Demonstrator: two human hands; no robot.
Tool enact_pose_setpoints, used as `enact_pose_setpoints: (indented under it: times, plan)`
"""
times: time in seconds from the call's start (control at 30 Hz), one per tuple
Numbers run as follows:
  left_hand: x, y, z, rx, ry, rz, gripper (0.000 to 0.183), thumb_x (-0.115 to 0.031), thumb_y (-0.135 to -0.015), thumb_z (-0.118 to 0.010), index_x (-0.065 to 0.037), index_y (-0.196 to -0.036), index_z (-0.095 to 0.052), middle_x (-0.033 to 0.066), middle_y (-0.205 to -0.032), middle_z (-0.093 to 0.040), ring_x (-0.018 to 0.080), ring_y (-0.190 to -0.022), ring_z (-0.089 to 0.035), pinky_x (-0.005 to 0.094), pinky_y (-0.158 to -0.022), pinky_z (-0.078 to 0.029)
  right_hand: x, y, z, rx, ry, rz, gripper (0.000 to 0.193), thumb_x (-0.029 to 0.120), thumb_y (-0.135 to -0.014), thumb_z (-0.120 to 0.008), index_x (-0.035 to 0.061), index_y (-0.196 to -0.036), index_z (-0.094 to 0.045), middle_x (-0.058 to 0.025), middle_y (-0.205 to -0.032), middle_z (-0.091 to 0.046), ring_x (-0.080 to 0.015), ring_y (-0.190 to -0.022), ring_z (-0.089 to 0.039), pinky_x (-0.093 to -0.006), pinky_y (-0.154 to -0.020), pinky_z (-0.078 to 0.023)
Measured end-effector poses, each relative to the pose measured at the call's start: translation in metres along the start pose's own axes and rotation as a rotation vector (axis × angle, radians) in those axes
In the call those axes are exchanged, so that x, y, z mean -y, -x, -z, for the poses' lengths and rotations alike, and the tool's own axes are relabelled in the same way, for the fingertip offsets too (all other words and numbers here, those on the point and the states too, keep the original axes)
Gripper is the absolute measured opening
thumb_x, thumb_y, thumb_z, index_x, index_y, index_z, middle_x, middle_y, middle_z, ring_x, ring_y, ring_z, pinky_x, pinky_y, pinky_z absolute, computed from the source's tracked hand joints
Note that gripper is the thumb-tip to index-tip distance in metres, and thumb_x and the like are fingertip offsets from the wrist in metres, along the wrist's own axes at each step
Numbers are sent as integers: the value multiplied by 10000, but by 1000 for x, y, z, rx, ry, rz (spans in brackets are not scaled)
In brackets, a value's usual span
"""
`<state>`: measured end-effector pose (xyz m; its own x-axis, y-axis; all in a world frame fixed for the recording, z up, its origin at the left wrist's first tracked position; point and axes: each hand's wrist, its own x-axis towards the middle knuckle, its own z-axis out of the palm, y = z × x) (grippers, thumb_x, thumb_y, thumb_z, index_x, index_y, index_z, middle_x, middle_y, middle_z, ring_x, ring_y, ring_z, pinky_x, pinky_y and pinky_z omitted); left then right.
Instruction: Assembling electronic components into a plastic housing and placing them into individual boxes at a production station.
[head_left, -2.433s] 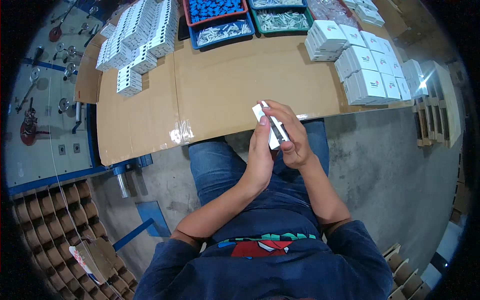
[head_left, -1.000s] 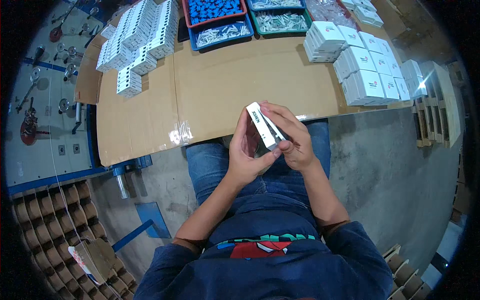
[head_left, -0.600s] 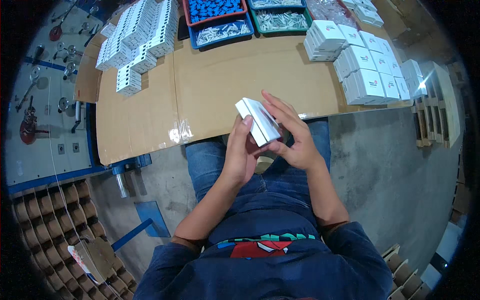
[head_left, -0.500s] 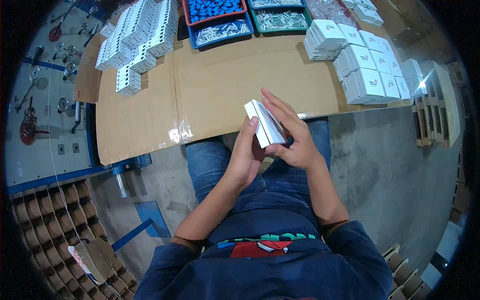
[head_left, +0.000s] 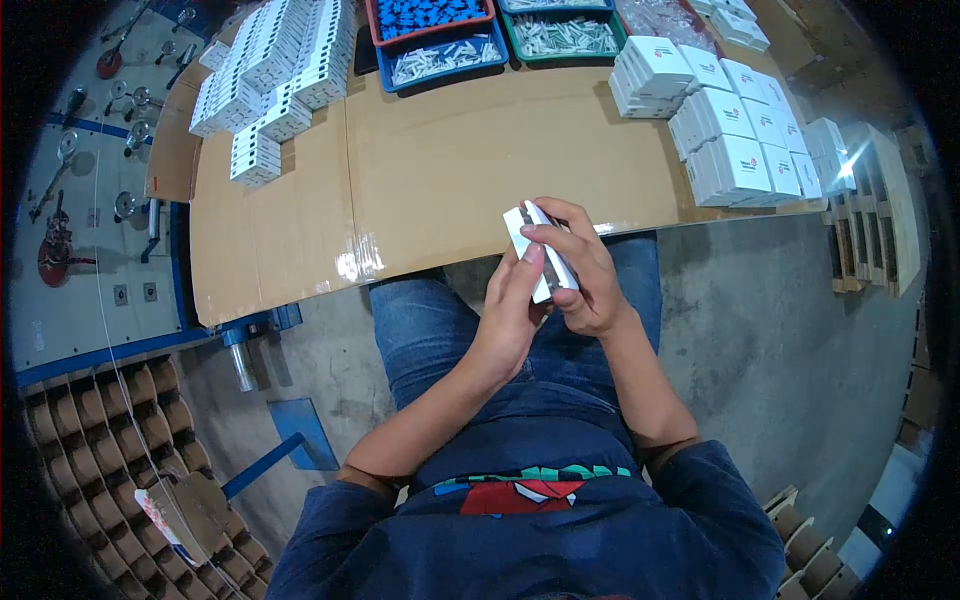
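Observation:
A small white plastic box (head_left: 516, 228) is held between my two hands over the near edge of the cardboard-covered table. Along its upper side a dark gap shows between two white parts. My left hand (head_left: 508, 318) grips it from the left, thumb pressed on the top near the gap. My right hand (head_left: 590, 270) wraps the right side, its fingers bent over the far end and its thumb at the near end. The box's underside and the left fingertips are hidden.
White slotted parts (head_left: 257, 160) are stacked at the far left of the cardboard sheet (head_left: 440, 180). White square boxes (head_left: 740, 165) stand piled at the right. Behind are a red tray (head_left: 375, 25) of blue pieces and blue (head_left: 400, 90) and green trays (head_left: 565, 62) of small whitish pieces.
The white box has turned and shifted slightly toward the right. My right fingers, stretched out before, are now bent over it, and my left thumb has moved onto its top.

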<state>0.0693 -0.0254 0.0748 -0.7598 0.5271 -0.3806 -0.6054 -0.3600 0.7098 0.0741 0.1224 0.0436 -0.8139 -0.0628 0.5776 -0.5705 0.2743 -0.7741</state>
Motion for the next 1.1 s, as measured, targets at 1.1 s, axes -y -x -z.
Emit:
enact_pose_setpoints:
  times: [1.1]
  plan:
    - [8, -17, 20, -118, 27, -315, 599, -89, -918, -765, -10, -1429, -461, 53, -1232, -629, 136, -1144, -599, 302, -1011, -473, 13, -2, 3, 20, -102, -341, 391, 153, -1017, -563, -10, -1370, -605, -201, -1407, -610, -313, -1318, -582, -385, -1110, -432]
